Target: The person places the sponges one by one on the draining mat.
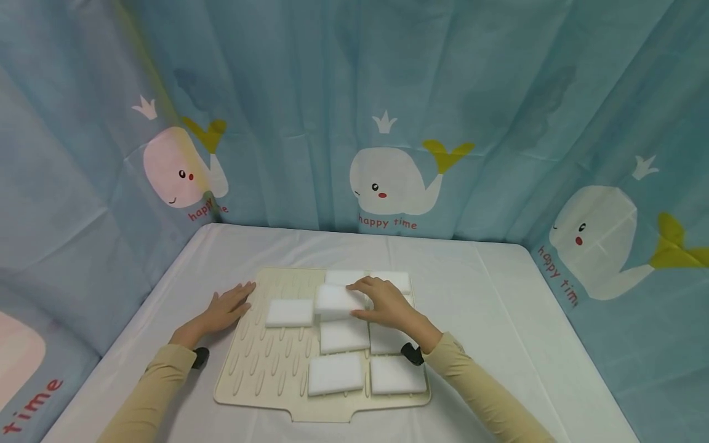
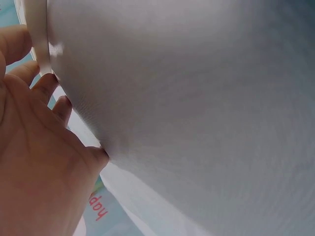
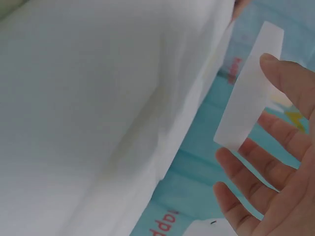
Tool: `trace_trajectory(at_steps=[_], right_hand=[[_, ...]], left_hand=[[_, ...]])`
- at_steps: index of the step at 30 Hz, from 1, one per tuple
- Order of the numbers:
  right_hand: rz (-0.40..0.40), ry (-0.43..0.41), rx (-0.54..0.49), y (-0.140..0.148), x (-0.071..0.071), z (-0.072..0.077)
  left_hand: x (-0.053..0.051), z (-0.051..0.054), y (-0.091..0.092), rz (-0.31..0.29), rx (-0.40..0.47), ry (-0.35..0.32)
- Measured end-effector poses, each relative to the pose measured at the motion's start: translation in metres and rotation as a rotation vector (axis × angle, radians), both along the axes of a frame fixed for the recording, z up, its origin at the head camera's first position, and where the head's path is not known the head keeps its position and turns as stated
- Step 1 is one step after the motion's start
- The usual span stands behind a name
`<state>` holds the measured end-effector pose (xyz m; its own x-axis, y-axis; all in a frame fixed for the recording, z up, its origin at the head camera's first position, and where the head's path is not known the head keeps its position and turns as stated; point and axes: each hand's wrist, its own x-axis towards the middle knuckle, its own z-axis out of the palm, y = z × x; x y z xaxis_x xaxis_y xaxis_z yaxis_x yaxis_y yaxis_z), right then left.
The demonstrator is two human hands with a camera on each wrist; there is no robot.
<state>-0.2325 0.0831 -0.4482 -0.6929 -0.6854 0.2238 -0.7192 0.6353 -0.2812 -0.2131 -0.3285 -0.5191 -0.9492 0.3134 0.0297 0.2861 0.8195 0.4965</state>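
Observation:
A beige ridged drying mat (image 1: 250, 376) lies on the white table with several white sponge blocks on it. My right hand (image 1: 389, 306) grips one white sponge (image 1: 336, 301) by its right end, tilted and raised above the others. In the right wrist view the thumb presses one side of that sponge (image 3: 247, 96) and fingers support the other. My left hand (image 1: 223, 309) rests at the mat's upper left edge, fingers extended and holding nothing. In the left wrist view the left hand (image 2: 42, 142) has its fingertips touching the edge.
A single sponge (image 1: 290, 312) lies left of the raised one. Other sponges, such as the front right one (image 1: 397, 375), sit in rows on the mat's right half. White cloth (image 1: 471, 295) covers the table; a blue whale-print curtain (image 1: 288, 123) hangs around it.

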Motion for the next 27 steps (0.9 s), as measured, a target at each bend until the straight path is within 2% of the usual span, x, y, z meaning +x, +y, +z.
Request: trace_trajectory(at_steps=[10,27], right_hand=[[0.073,-0.012,0.043,-0.029,0.013,0.001],[0.167,0.042,0.145,-0.075,0.040,-0.008]], left_hand=[[-0.001,-0.001,-0.001,0.001,-0.004,0.000],[-0.001,-0.002,-0.001,-0.005,0.004,0.015]])
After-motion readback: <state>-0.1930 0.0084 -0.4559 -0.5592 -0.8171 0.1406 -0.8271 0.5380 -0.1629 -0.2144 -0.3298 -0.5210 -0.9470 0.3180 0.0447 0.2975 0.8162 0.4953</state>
